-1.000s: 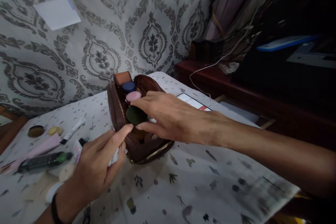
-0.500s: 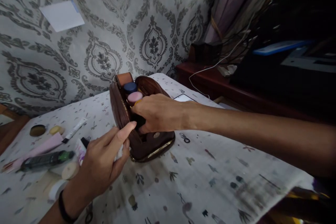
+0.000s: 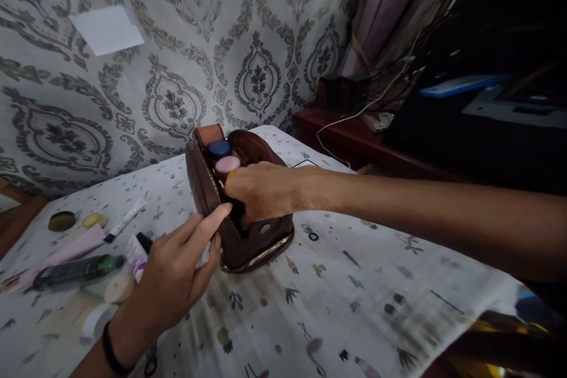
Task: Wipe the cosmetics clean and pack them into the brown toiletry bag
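Observation:
An unzipped brown bag point(image 3: 201, 180) stands on the patterned cloth point(image 3: 266, 319), with a blue-lidded container point(image 3: 220, 149) and a pink-lidded one point(image 3: 227, 165) inside. My right hand point(image 3: 266, 192) reaches into the bag, its fingertips hidden below the opening; what it holds, if anything, cannot be seen. My left hand point(image 3: 181, 266) is at the bag's near left edge, index finger along the rim, the other fingers curled around something whitish that is mostly hidden.
At the left lie a dark green bottle point(image 3: 75, 271), a pink brush pouch point(image 3: 66, 251), several tubes and small round containers. A phone point(image 3: 305, 163) lies behind my right forearm. A white cable point(image 3: 372, 106) crosses the dark red furniture point(image 3: 349, 139).
My right hand has shifted slightly within the bag, and its forearm sits a little higher in view. My left hand is almost unmoved.

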Available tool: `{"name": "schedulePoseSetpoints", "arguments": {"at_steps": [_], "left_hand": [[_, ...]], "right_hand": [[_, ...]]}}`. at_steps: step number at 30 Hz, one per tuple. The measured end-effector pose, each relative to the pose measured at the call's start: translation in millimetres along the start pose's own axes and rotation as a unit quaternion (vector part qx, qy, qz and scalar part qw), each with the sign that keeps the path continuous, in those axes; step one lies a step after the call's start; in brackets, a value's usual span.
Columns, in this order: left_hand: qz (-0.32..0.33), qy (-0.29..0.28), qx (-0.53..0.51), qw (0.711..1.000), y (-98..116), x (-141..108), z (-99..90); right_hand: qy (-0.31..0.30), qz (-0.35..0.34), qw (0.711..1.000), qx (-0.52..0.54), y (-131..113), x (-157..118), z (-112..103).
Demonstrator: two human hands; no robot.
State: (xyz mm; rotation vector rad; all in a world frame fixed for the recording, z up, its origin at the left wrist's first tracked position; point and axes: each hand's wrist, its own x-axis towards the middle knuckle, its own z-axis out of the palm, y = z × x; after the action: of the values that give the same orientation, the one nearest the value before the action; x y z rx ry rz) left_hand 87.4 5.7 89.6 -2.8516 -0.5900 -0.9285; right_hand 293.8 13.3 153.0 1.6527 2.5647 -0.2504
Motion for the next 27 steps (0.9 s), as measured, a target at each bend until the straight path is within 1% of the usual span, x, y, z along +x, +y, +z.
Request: {"name": "schedulePoseSetpoints", "arguments": {"at_steps": [3, 7, 10, 12, 14, 17, 19, 22, 27], "left_hand": [[-0.004, -0.009, 0.001, 1.000, 0.0, -0.5, 0.0], [-0.009, -0.007, -0.005, 1.000, -0.5, -2.0, 0.7], [-0.011, -0.006, -0.011, 1.000, -0.2, -2.6, 0.2], [-0.014, -0.008, -0.012, 1.000, 0.4, -2.2, -0.5], [-0.016, -0.011, -0.011, 1.000, 1.0, -1.7, -1.1], [-0.017, -0.012, -0.010, 1.000, 1.3, -1.6, -1.1], [-0.017, -0.009, -0.014, 1.000, 1.2, -1.9, -0.6], [-0.022, -0.010, -0.021, 1.000, 1.0, -2.4, 0.2], [-0.029, -0.013, -0.032, 0.999, 1.6, -2.8, -0.1]], "right_hand": [[-0.006, 0.001, 1.000, 0.010, 0.0, -3.1, -2.7], [-0.008, -0.020, 1.000, 0.009, -1.7, -9.0, -13.9], [0.020, -0.041, 0.999, 0.023, 0.4, -13.9, -22.0], [0.046, -0.047, 0.997, 0.041, 2.8, -19.1, -23.5], [0.072, -0.056, 0.994, 0.061, 5.1, -26.5, -20.4], [0.116, -0.068, 0.987, 0.082, 7.6, -40.2, -8.7], [0.124, -0.082, 0.986, 0.078, 8.9, -49.2, 0.1], [0.122, -0.121, 0.983, 0.062, 10.2, -60.0, 9.4], [0.156, -0.159, 0.974, 0.043, 12.4, -70.7, 20.3]]}}
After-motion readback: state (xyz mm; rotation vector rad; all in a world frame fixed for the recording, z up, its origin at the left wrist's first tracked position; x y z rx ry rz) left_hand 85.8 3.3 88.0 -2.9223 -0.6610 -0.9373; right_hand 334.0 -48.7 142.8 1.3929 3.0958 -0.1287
